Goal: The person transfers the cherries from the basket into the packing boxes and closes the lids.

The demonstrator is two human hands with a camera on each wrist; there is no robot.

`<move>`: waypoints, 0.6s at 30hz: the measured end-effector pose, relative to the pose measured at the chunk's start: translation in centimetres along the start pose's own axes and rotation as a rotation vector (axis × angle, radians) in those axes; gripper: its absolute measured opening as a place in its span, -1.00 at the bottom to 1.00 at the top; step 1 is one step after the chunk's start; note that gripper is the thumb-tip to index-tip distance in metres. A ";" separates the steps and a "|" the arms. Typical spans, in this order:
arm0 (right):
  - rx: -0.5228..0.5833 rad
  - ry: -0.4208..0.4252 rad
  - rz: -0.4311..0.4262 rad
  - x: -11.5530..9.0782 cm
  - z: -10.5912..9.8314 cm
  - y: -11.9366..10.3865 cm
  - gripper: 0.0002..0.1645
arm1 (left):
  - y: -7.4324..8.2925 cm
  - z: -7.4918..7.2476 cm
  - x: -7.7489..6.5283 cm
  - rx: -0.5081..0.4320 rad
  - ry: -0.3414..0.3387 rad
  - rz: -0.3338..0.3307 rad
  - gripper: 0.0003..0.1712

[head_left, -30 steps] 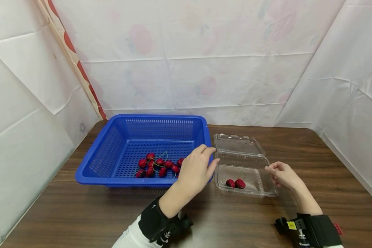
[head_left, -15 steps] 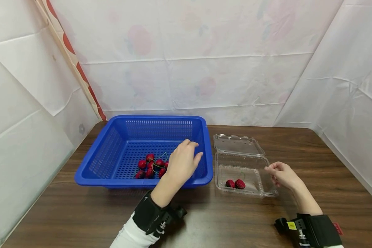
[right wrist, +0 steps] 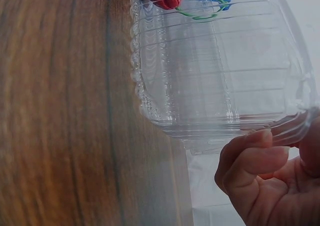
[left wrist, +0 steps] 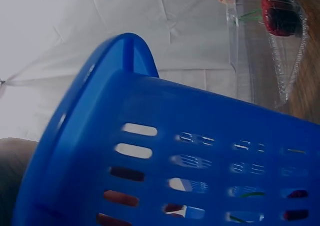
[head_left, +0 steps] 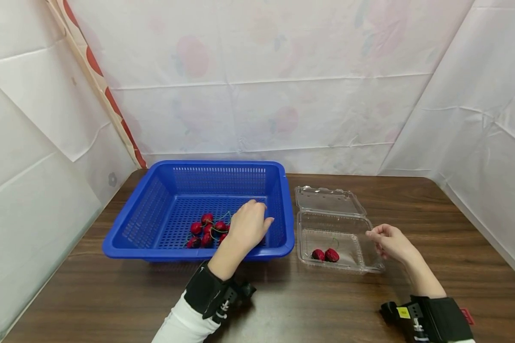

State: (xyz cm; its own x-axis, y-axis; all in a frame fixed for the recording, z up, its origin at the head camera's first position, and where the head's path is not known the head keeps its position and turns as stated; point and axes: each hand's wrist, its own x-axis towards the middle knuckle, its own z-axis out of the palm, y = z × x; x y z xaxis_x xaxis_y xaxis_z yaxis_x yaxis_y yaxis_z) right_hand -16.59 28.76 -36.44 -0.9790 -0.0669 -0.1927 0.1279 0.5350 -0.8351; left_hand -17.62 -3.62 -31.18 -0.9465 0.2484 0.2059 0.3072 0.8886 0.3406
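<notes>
In the head view my left hand reaches down into the blue plastic basket, over the right end of a pile of red cherries with green stems. Its fingertips are hidden behind the hand, and I cannot tell whether they hold a cherry. The basket's slotted wall fills most of the left wrist view. To the right, a clear plastic clamshell box lies with its lid folded back and two cherries inside. Thumb and fingers of my right hand pinch the box's right rim.
Both basket and box stand on a dark wood-grain table. The box's lid lies toward the back, close to the basket's right side. White patterned sheets hang behind and at both sides.
My left hand has moved from above the basket's right rim leftward and down into the basket, over the cherries. The right hand stays on the box rim.
</notes>
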 end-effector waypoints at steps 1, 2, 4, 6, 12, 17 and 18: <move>-0.001 0.000 -0.001 0.0 0.0 0.0 -0.74 | 0.0 0.1 0.0 0.008 -0.011 -0.002 -0.72; -0.001 0.000 -0.002 0.0 0.0 0.0 -0.74 | -0.1 0.1 0.0 0.014 -0.023 -0.005 -0.74; -0.004 0.000 -0.002 0.0 0.0 0.0 -0.74 | -0.2 0.2 0.1 0.023 -0.048 -0.009 -0.77; -0.008 0.001 -0.003 0.0 0.0 0.0 -0.73 | -0.2 0.3 0.2 0.028 -0.070 -0.013 -0.80; -0.002 -0.004 0.002 0.1 0.0 0.0 -0.74 | -0.5 0.7 0.4 0.033 -0.139 -0.026 -0.80; -0.002 -0.008 -0.007 0.0 -0.1 0.0 -0.74 | -0.6 1.0 0.4 0.054 -0.191 -0.018 -0.81; 0.000 -0.008 -0.009 0.0 -0.1 0.0 -0.74 | -0.5 1.0 0.4 0.059 -0.195 -0.016 -0.81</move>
State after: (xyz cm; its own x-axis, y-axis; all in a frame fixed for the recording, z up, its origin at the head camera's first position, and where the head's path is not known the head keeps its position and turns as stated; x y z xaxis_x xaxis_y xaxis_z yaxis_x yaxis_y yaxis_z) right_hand -16.63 28.88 -36.42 -0.9787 -0.0782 -0.1897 0.1195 0.5345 -0.8367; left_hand -18.25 -3.62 -32.18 -0.9542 0.2986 0.0168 0.2907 0.9129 0.2865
